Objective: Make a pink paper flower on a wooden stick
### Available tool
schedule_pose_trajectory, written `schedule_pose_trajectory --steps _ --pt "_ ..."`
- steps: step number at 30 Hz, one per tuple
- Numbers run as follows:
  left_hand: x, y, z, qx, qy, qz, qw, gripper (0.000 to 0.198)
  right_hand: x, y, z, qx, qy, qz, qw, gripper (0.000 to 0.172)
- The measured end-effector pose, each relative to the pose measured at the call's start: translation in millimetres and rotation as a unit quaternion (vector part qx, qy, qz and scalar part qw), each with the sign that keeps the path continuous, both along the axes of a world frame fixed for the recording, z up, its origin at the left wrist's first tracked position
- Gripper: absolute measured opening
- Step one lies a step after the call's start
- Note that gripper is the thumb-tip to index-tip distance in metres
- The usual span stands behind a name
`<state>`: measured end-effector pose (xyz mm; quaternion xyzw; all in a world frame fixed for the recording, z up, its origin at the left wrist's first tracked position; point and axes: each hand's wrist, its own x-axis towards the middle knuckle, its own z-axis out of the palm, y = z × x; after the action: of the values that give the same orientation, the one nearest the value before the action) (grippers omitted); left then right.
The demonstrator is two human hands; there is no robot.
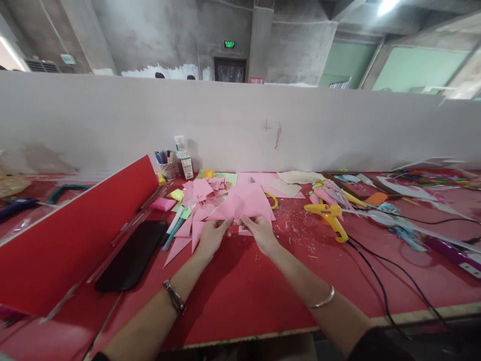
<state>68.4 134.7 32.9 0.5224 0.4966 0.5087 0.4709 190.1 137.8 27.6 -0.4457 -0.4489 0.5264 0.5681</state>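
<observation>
A sheet of pink paper (pixel 246 201) is held up just above the red table, with a crease running near its middle. My left hand (pixel 212 235) pinches its near edge, thumb on top. Close beside it, my right hand (pixel 260 231) grips the same edge, its thumb also on top; the other fingers are partly hidden under the paper. Pink paper pieces (pixel 186 228) lie to the left of my left hand, some cut to points. Behind the sheet, the yellow handle of a pair of scissors (pixel 275 200) shows, partly covered by the paper.
A yellow glue gun (pixel 328 218) with a black cord lies at right. At left are a black phone (pixel 131 255) and a leaning red board (pixel 82 230). A cup of pens (pixel 166 165) and a bottle (pixel 184 159) stand at the back before a white partition (pixel 225 120).
</observation>
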Motion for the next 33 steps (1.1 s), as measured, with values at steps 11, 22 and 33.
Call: schedule_pose_trajectory --steps 11,22,33 --pt "-4.3 -1.6 4.6 0.039 0.087 0.003 0.995 0.031 0.8 -2.1 5.5 0.006 -0.046 0.011 0.999 0.023" --pt "-7.0 0.7 1.6 0.082 0.095 0.011 0.992 0.027 2.0 -0.7 -1.6 0.036 -0.065 0.034 0.997 0.022" --pt "-8.7 2.6 -1.2 0.123 0.092 -0.003 0.988 0.019 2.2 -3.9 2.2 0.072 -0.077 0.058 0.993 0.019"
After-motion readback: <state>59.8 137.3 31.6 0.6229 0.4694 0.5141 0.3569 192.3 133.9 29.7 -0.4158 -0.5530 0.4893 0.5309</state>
